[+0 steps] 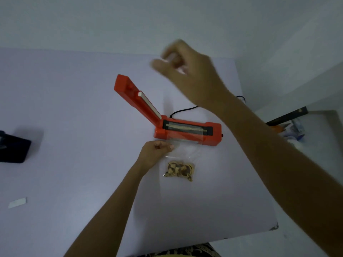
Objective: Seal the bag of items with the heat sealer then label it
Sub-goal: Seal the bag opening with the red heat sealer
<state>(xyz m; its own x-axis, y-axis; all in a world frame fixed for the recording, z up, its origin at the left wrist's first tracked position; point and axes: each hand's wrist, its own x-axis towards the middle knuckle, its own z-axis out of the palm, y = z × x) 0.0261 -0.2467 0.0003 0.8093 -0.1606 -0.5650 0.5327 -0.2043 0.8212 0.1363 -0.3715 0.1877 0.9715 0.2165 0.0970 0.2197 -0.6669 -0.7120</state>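
A clear bag point(178, 154) is laid flat on the white surface point(74, 127), small tan and brown items point(179, 169) gathered at its near end. Its left edge is pinched by the left hand point(155, 152), and its open end is spread over the orange heat sealer point(187, 133), whose lid is raised. Farther off, the right hand point(187, 71) is held above the surface, fingers curled, blurred; nothing is seen in it.

a dark object point(14, 148) lies at the white table's point(74, 108) left edge.
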